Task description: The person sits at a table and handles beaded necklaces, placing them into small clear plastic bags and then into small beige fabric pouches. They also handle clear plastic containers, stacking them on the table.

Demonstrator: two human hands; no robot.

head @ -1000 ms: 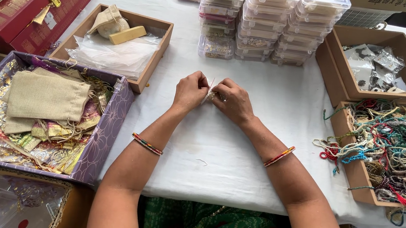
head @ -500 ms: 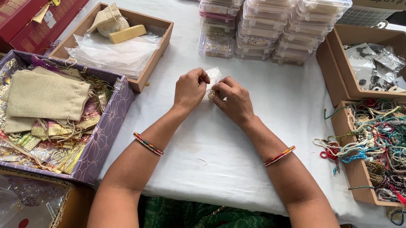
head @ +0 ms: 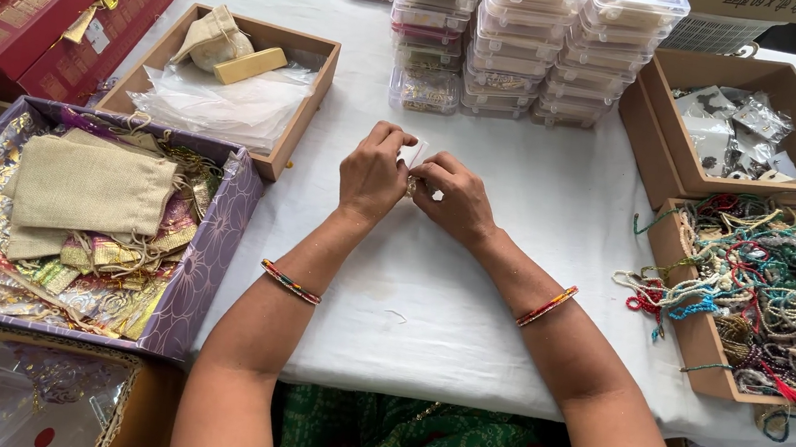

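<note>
Left hand [head: 374, 174] and right hand [head: 458, 198] met at the middle of the white table [head: 470, 290], pinching a small white packet [head: 415, 152] between the fingertips. Clear plastic boxes [head: 526, 40] stood stacked just behind. A purple tray [head: 218, 244] of cloth pouches [head: 91, 186] lay left; a box of beaded strings [head: 776, 283] (tangled, many colours) lay right.
</note>
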